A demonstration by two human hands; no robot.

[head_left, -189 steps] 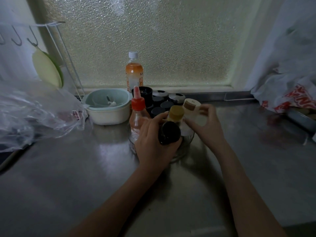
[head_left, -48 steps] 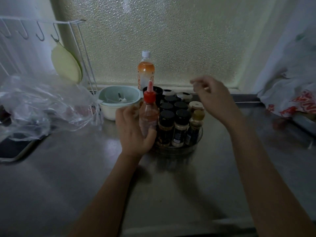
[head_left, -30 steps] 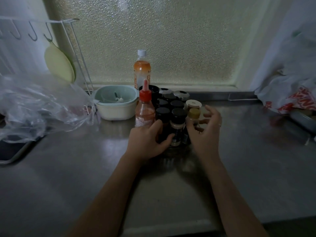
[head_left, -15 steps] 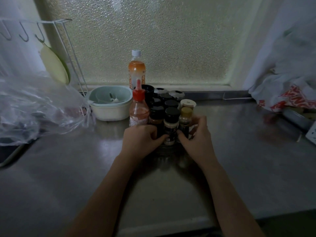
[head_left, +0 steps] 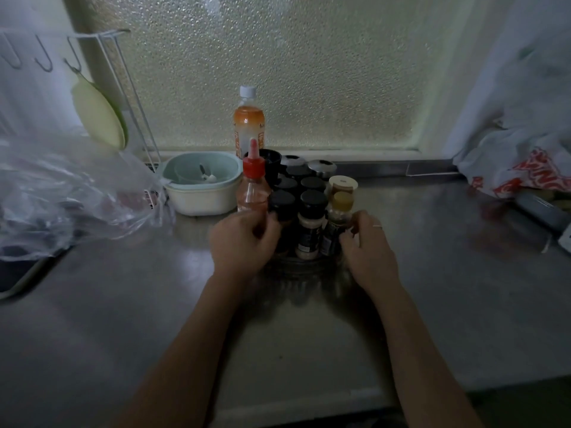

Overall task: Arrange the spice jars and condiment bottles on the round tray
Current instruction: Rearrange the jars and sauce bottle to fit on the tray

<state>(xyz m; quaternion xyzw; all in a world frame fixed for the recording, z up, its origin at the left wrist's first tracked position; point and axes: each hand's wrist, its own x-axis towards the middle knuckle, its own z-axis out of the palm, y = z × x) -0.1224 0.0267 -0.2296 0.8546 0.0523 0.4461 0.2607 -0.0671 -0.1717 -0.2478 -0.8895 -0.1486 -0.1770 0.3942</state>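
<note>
The round clear tray (head_left: 304,266) stands on the steel counter, packed with spice jars. At its front are two black-lidded jars (head_left: 312,223) and a yellow-lidded jar (head_left: 340,208); a cream-lidded jar (head_left: 343,184) and more black lids sit behind. A red-capped squeeze bottle (head_left: 254,186) stands at the tray's left. My left hand (head_left: 242,244) curls around the tray's left side, beside the squeeze bottle. My right hand (head_left: 369,247) curls around the right side, fingers against the yellow-lidded jar. The tray's rim is mostly hidden by my hands.
An orange drink bottle (head_left: 249,122) stands by the frosted window behind the tray. A pale bowl (head_left: 202,186) sits to the left, next to a clear plastic bag (head_left: 61,196) and a wire rack (head_left: 123,88). A white-and-red bag (head_left: 525,171) lies at the right.
My left hand let go of the squeeze bottle and my right hand came down; both hands closed in on the tray's sides. My left hand is slightly blurred from motion.
</note>
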